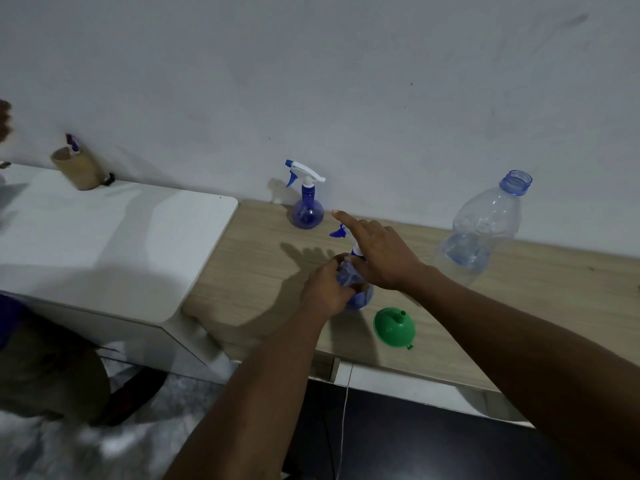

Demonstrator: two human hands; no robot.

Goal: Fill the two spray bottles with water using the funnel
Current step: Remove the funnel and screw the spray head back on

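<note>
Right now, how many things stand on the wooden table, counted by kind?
Blue round spray bottles: 2
Large clear plastic water bottle: 1
Green plastic funnel: 1
Total: 4

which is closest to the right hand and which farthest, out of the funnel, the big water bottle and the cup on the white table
From the right hand:
1. Funnel, just below the hand, near the wooden table's front edge.
2. Water bottle, off to the right by the wall.
3. Cup, far left on the white table.
</note>
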